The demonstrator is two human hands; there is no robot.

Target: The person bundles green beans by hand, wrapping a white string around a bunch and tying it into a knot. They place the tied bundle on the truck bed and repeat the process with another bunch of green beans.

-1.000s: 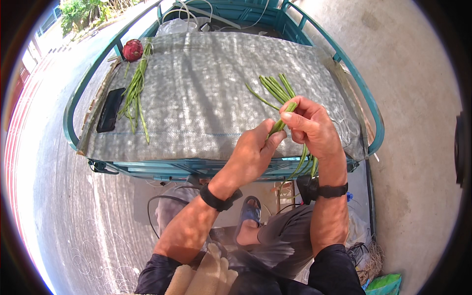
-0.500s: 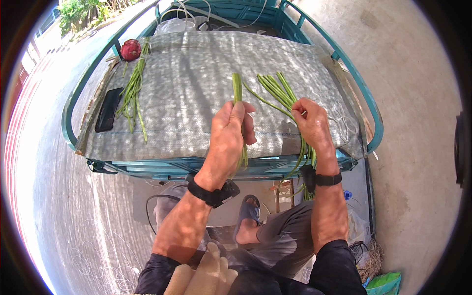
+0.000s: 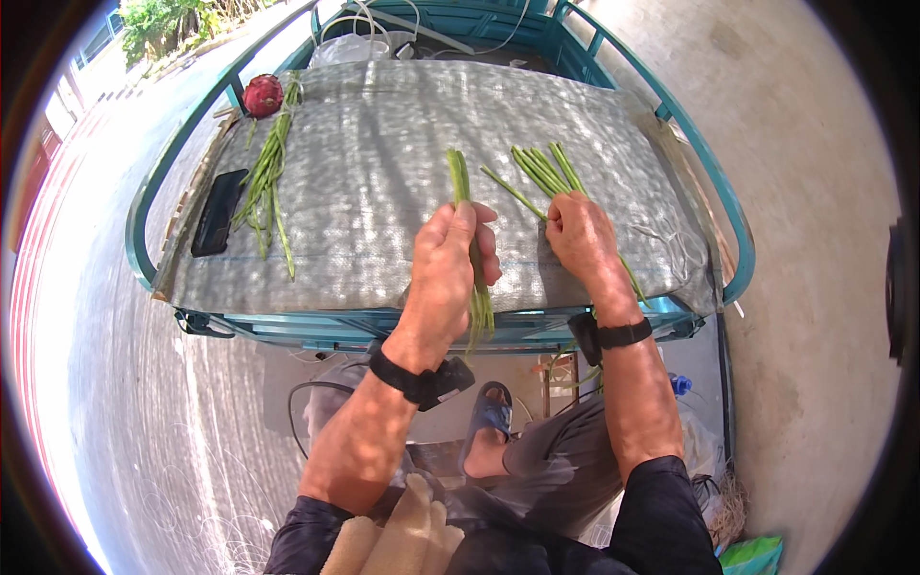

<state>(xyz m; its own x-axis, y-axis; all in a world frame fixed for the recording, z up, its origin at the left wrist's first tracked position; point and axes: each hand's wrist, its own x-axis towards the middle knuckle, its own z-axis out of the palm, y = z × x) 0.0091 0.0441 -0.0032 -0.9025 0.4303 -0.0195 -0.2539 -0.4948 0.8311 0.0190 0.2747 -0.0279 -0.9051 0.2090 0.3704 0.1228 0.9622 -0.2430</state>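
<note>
My left hand (image 3: pixel 446 259) is closed around a small bunch of green long beans (image 3: pixel 458 174). Their even ends stick up above the thumb, and the tails hang below my palm over the near edge. To the right, my right hand (image 3: pixel 583 241) is over a second pile of long beans (image 3: pixel 542 171) on the grey woven sheet (image 3: pixel 374 192). Its fingers are pinched together where a single bean, lying apart on the pile's left, meets the fingertips. The hand covers much of that pile's middle.
The sheet lies across a teal cart bed with side rails (image 3: pixel 714 206). At its left are a tied bunch of long beans (image 3: pixel 271 172), a dragon fruit (image 3: pixel 263 96) and a black phone (image 3: pixel 219 213). Loose white string (image 3: pixel 676 244) lies at the right.
My right hand has moved left across the right-hand pile, and its fingers have closed further. My left hand keeps its hold on the bunch, almost in place.
</note>
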